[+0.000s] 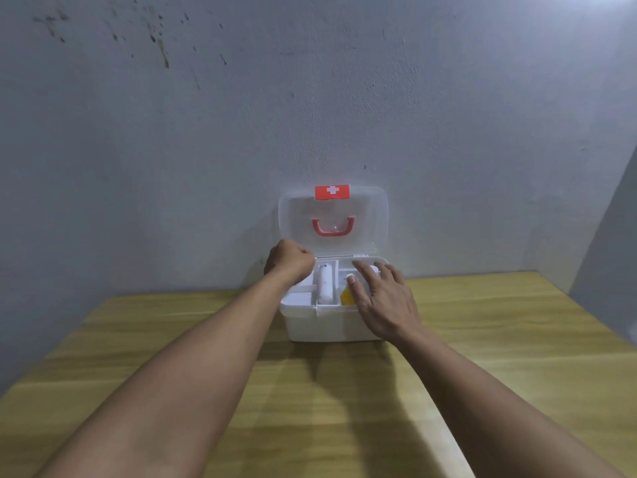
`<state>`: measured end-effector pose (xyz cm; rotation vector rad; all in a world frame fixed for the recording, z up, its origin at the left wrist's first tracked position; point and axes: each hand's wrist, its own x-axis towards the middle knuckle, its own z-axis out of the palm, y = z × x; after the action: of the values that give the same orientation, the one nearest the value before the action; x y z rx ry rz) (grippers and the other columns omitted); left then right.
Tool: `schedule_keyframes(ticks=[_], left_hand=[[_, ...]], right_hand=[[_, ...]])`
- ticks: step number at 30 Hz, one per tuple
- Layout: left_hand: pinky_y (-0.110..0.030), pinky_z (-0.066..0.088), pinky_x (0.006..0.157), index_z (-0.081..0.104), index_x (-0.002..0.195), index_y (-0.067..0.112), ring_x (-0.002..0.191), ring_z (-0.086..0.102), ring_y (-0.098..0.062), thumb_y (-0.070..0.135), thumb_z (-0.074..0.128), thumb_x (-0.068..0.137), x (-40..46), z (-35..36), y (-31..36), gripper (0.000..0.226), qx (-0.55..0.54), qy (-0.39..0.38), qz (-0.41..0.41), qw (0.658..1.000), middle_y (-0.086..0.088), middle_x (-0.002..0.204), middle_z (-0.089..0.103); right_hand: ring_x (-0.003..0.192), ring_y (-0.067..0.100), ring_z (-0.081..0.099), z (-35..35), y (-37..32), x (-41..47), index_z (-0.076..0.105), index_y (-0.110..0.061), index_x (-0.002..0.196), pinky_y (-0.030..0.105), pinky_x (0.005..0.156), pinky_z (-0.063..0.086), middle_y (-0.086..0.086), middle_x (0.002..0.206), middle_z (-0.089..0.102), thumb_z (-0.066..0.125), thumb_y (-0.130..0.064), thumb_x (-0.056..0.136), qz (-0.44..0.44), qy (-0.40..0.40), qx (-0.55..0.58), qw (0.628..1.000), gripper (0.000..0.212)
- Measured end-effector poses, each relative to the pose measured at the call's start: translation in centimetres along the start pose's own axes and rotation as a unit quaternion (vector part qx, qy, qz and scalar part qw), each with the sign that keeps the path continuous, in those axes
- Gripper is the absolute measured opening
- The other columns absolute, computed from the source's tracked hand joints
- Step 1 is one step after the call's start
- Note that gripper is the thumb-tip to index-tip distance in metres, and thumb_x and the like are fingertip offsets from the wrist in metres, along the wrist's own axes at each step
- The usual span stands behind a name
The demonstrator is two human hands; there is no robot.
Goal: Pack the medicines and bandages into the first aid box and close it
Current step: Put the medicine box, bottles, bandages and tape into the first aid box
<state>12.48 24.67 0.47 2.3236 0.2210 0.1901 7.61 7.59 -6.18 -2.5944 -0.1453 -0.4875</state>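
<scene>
Head view: left hand (pixel 291 260) fingers hidden inside open first aid box (pixel 327 326).

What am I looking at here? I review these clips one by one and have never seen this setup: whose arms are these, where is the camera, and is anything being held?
There is no machine here: a person works with bare hands, filmed by one wide-angle camera worn on the head, looking forward and down. On the yellowish wooden table stands a white plastic first aid box, its clear lid with a red handle standing open against the wall. Inside, a white roll of bandage lies in the middle compartment, and something yellow sits to its right. The left hand is curled at the box's back left corner; what it grips, if anything, is hidden. The right hand is spread open over the right compartment, holding nothing.
</scene>
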Motion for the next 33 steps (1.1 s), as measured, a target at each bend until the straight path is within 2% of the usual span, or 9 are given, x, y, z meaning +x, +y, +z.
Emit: schedule_keyframes(ticks=[3, 6, 9, 12, 17, 23, 26, 29, 33], left_hand=[[-0.032, 0.047, 0.099, 0.073, 0.107, 0.024, 0.115, 0.060, -0.025, 0.008, 0.053, 0.080, -0.5, -0.1, -1.5, 0.037, 0.068, 0.009, 0.064, 0.996, -0.001, 0.124, 0.067], [-0.034, 0.044, 0.103, 0.071, 0.111, 0.018, 0.122, 0.053, -0.026, 0.008, 0.054, 0.079, -1.0, -0.1, -2.8, 0.037, 0.110, 0.019, 0.098, 0.989, -0.007, 0.128, 0.063], [-0.033, 0.046, 0.099, 0.071, 0.111, 0.013, 0.120, 0.056, -0.027, 0.015, 0.065, 0.081, -1.1, -0.4, -3.5, 0.031, 0.114, 0.058, 0.095, 0.987, -0.007, 0.124, 0.066], [-0.029, 0.048, 0.095, 0.074, 0.107, 0.013, 0.115, 0.062, -0.026, 0.009, 0.067, 0.081, -0.9, -0.6, -3.7, 0.027, 0.070, 0.074, 0.070, 0.992, -0.006, 0.119, 0.070], [-0.026, 0.049, 0.091, 0.076, 0.099, 0.017, 0.106, 0.065, -0.021, 0.014, 0.075, 0.078, -0.5, -0.8, -4.0, 0.021, 0.050, 0.054, 0.063, 0.995, -0.002, 0.111, 0.073], [-0.032, 0.048, 0.098, 0.072, 0.111, 0.019, 0.117, 0.060, -0.025, 0.026, 0.074, 0.079, -1.5, -2.2, -4.7, 0.033, 0.051, 0.058, 0.076, 0.994, -0.008, 0.124, 0.067], [-0.028, 0.048, 0.090, 0.075, 0.104, 0.015, 0.106, 0.065, -0.024, 0.027, 0.074, 0.078, -3.0, -4.7, -6.0, 0.028, 0.042, 0.067, 0.073, 0.994, -0.007, 0.112, 0.072], [-0.027, 0.050, 0.087, 0.075, 0.102, 0.013, 0.096, 0.067, -0.020, 0.030, 0.078, 0.075, -5.5, -7.6, -8.8, 0.032, 0.093, 0.008, 0.048, 0.994, -0.004, 0.104, 0.074], [-0.023, 0.046, 0.081, 0.069, 0.116, 0.016, 0.101, 0.066, -0.020, 0.042, 0.084, 0.065, -9.1, -9.9, -12.5, 0.059, 0.194, -0.130, 0.001, 0.972, -0.006, 0.115, 0.071]], right_hand=[[0.143, 0.025, 0.022, 0.0, 0.0, 0.0, 0.032, -0.036, 0.143, 0.044, 0.112, 0.029, 0.010, 0.151, 0.037, 0.022, -0.058, 0.095, 0.002, -0.002, 0.000, 1.000, 0.054], [0.142, 0.026, 0.023, 0.0, 0.0, 0.1, 0.034, -0.035, 0.142, 0.044, 0.112, 0.030, 0.011, 0.148, 0.041, 0.024, -0.057, 0.095, 0.001, 0.002, 0.000, 1.000, 0.053], [0.142, 0.026, 0.023, 0.0, 0.0, 0.1, 0.035, -0.036, 0.142, 0.044, 0.112, 0.030, 0.010, 0.147, 0.042, 0.024, -0.057, 0.095, 0.003, -0.001, 0.002, 1.000, 0.053], [0.141, 0.026, 0.024, -0.1, -0.1, 0.0, 0.035, -0.036, 0.142, 0.045, 0.112, 0.030, 0.010, 0.147, 0.042, 0.023, -0.057, 0.095, 0.001, -0.001, 0.001, 1.000, 0.053], [0.142, 0.027, 0.024, -0.1, -0.1, 0.0, 0.034, -0.036, 0.143, 0.045, 0.112, 0.030, 0.010, 0.146, 0.043, 0.023, -0.058, 0.095, 0.003, -0.006, 0.002, 1.000, 0.054], [0.142, 0.029, 0.022, -0.4, -0.1, -0.1, 0.031, -0.035, 0.145, 0.045, 0.113, 0.027, 0.013, 0.146, 0.043, 0.022, -0.058, 0.095, 0.008, -0.018, -0.005, 1.000, 0.055], [0.141, 0.031, 0.024, -0.4, 0.2, 0.0, 0.031, -0.034, 0.145, 0.044, 0.114, 0.024, 0.016, 0.145, 0.044, 0.021, -0.058, 0.095, 0.007, -0.020, -0.011, 1.000, 0.057], [0.140, 0.032, 0.027, -0.4, 0.1, 0.2, 0.034, -0.032, 0.144, 0.043, 0.115, 0.022, 0.019, 0.143, 0.046, 0.021, -0.057, 0.095, 0.002, -0.019, -0.022, 1.000, 0.057], [0.139, 0.032, 0.028, -0.5, -0.4, 0.0, 0.036, -0.028, 0.144, 0.042, 0.114, 0.020, 0.020, 0.143, 0.046, 0.023, -0.053, 0.097, -0.005, -0.017, -0.025, 1.000, 0.055]])
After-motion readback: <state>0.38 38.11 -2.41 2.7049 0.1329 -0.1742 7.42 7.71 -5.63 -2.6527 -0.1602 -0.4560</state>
